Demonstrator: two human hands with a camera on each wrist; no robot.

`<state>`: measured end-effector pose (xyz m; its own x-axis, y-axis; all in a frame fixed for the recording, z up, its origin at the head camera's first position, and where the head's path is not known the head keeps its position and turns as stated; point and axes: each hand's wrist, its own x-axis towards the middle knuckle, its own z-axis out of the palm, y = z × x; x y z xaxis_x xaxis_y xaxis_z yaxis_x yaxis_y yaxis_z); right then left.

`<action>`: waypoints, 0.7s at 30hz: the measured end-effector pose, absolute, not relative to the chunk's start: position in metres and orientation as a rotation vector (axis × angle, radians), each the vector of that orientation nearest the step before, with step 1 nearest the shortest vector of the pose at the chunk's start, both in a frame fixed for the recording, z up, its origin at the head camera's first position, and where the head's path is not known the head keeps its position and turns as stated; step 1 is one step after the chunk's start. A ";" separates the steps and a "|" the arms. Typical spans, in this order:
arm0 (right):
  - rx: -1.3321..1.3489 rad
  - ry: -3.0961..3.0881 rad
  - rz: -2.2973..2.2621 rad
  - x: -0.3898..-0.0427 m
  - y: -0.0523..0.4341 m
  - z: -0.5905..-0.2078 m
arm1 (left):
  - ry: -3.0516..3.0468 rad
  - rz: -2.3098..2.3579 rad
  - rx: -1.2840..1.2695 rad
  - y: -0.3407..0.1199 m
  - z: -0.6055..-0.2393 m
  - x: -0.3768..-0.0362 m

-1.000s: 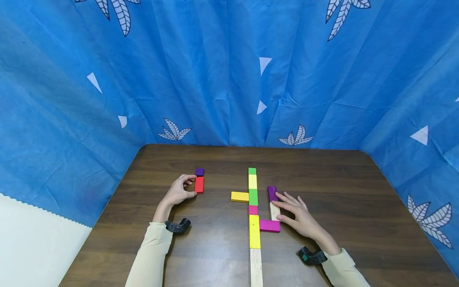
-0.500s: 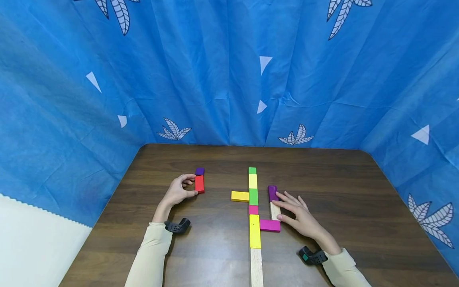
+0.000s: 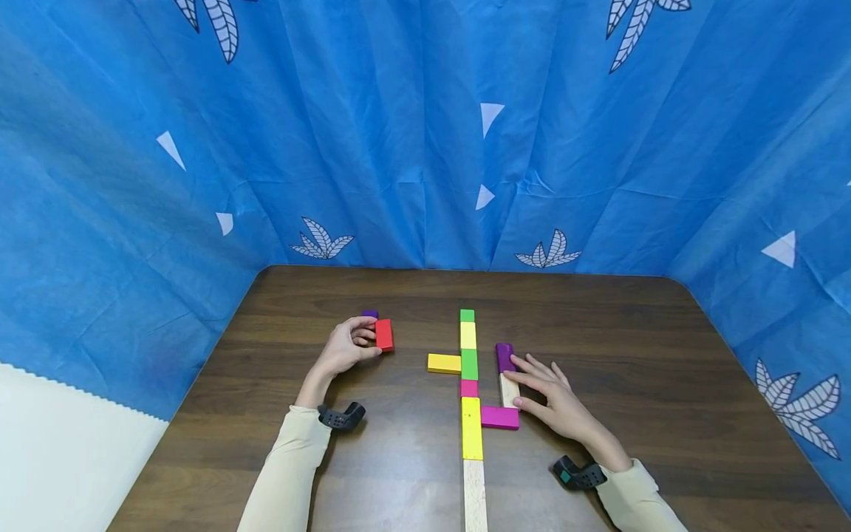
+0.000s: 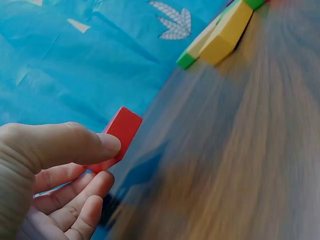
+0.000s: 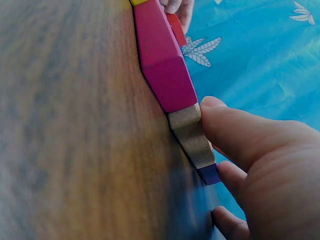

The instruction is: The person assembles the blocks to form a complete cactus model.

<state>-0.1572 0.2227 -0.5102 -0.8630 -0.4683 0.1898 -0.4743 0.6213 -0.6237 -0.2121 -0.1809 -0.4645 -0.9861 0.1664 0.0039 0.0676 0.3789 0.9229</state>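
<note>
Between thumb and fingertips, my left hand (image 3: 344,347) pinches a red wooden block (image 3: 384,335); the left wrist view shows the block (image 4: 124,131) held off the table, its shadow beneath. Just behind it lies a small dark purple block (image 3: 370,313), partly covered by my fingers. My right hand (image 3: 555,399) rests with fairly straight fingers on a plain wood block (image 3: 509,391). Its thumb touches that block's near end, and another finger lies where it meets a purple block (image 3: 504,357). A magenta block (image 3: 500,418) adjoins the wood block's near end.
A line of blocks runs down the middle of the brown table (image 3: 598,318): green (image 3: 469,364), pale yellow (image 3: 468,335), pink (image 3: 469,388), bright yellow (image 3: 472,428) and plain wood (image 3: 475,495). A yellow-orange block (image 3: 444,363) sticks out left. Blue curtains (image 3: 412,148) surround the table.
My left hand has lifted the red block from in front of the small dark purple one and carried it a little to the right. The right hand has stayed in place.
</note>
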 end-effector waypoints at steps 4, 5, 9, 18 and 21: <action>0.833 -2.809 1.090 -0.157 0.223 -0.510 | 2.573 1.652 0.242 -0.170 -0.474 -0.226; 0.836 -2.806 1.090 -0.157 0.223 -0.510 | 2.593 1.637 0.252 -0.166 -0.474 -0.228; 0.841 -2.805 1.091 -0.157 0.223 -0.510 | 2.655 1.574 0.264 -0.151 -0.474 -0.235; 0.829 -2.818 1.089 -0.157 0.223 -0.509 | 2.674 1.522 0.315 -0.123 -0.478 -0.243; 0.828 -2.817 1.094 -0.157 0.223 -0.509 | 2.671 1.503 0.353 -0.118 -0.480 -0.244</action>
